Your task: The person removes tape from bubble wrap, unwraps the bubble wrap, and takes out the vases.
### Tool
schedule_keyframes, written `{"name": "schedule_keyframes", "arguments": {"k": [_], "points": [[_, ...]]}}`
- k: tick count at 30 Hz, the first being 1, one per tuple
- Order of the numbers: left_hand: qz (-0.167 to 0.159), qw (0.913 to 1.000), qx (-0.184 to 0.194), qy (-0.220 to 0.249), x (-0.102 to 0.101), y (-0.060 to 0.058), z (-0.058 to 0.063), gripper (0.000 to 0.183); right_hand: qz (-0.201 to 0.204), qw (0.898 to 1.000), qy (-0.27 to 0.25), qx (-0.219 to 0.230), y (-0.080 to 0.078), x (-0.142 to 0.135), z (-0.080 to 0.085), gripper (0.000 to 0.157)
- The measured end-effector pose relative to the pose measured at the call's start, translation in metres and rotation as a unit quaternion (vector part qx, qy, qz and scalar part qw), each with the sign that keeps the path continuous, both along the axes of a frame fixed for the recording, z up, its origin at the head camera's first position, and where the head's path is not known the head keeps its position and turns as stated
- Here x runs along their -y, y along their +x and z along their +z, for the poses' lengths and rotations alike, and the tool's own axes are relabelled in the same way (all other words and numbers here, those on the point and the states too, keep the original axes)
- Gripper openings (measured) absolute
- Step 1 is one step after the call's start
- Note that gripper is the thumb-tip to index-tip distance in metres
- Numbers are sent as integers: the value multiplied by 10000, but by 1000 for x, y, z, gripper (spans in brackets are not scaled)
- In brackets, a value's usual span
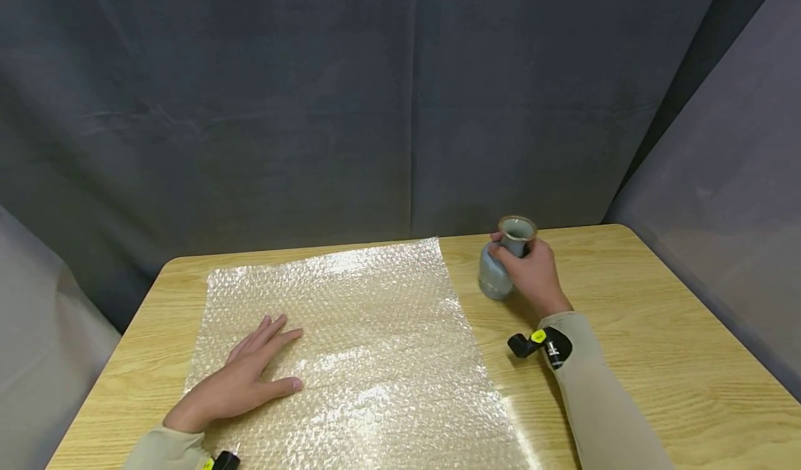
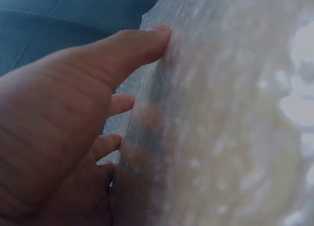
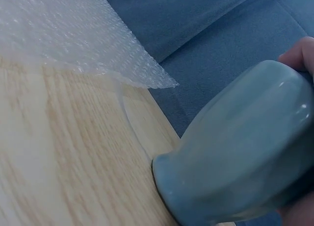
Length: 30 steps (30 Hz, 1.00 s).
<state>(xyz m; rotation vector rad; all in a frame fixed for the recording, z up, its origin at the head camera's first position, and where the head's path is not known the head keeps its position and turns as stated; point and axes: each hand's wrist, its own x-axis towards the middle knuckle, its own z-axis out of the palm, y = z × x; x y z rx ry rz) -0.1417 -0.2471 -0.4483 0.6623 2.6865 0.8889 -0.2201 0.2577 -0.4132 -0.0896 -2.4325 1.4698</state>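
A sheet of bubble wrap [image 1: 375, 317] lies spread over the left and middle of the wooden table. My left hand [image 1: 240, 379] rests on its left part with the fingers spread and straight. In the left wrist view the fingertips [image 2: 159, 37] touch the bubble wrap [image 2: 230, 118]. To the right of the sheet, my right hand [image 1: 532, 272] grips a pale blue-grey ceramic vase [image 1: 494, 275] round its neck, with the brown-rimmed mouth facing up. The right wrist view shows the glazed body of the vase [image 3: 240, 142], its base right at the table surface.
The wooden table [image 1: 657, 331] has rounded back corners. A dark grey curtain [image 1: 313, 108] hangs close behind its back edge, and lighter cloth panels [image 1: 719, 213] stand at both sides. The back right corner of the bubble wrap [image 3: 147, 71] lifts slightly near the table's back edge.
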Motion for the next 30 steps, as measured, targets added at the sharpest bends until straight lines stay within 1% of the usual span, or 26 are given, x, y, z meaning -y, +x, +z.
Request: {"name": "schedule_keyframes", "arguments": {"k": [7,18,30], "points": [[3,10000,-27,-17,0,-1,-1,80,-164,9999,-22,1,2,-5,1,42],[-3,10000,-81,-14,1,0,-1,79,-94,9998,-90,-131,1,-6,0,41],[-28,10000,-94,6,1,0,-2,79,-113,9999,-27,-92,3,-7,1,43]]}}
